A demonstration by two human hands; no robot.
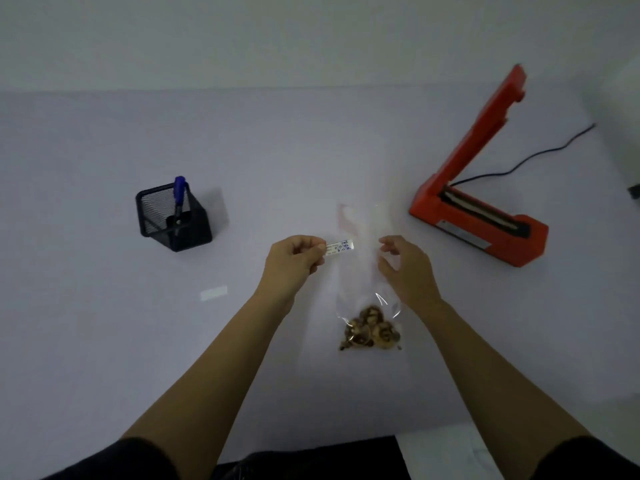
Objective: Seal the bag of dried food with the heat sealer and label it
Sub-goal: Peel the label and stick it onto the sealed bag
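A clear plastic bag (360, 271) lies flat on the white table, with brown dried food (372, 332) bunched at its near end. My left hand (296, 259) pinches a small white label (341, 246) with handwriting, holding it just above the bag's upper part. On the bag's right side my right hand (405, 268) hovers with curled, parted fingers and holds nothing; whether it touches the bag I cannot tell. The red heat sealer (481, 216) stands at the right with its arm raised.
A black mesh pen holder (173, 220) with a blue pen (179, 195) stands at the left. A white strip of backing paper (214, 293) lies on the table left of my left forearm. The sealer's black cord (540, 155) runs off to the right.
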